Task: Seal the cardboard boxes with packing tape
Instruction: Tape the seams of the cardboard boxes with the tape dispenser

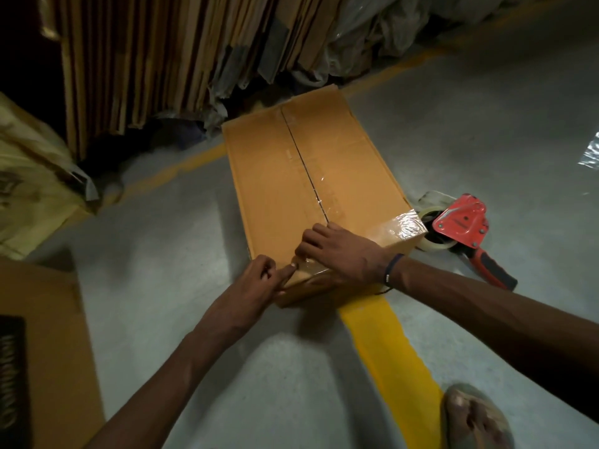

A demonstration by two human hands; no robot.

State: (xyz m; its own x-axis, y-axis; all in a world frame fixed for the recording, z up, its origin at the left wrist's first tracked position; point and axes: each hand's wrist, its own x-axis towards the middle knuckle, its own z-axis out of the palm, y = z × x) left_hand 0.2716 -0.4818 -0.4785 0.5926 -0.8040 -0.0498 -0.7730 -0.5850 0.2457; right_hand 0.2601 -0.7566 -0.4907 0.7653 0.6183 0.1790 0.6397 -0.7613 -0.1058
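Your box (311,176) lies on the floor (162,254), long axis running away from you toward the stacked cardboard (155,59). Your right hand (340,251) presses flat on its near taped end; your left hand (259,273) pinches the tape (306,264) there. The dispenser (466,228) sits just right.

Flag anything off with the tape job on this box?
Clear tape at the brown cardboard box's near right corner is wrinkled; the centre seam tape looks rippled. Red tape dispenser lies on the floor.

Grey floor (168,241): box (275,163), tape dispenser (466,228).
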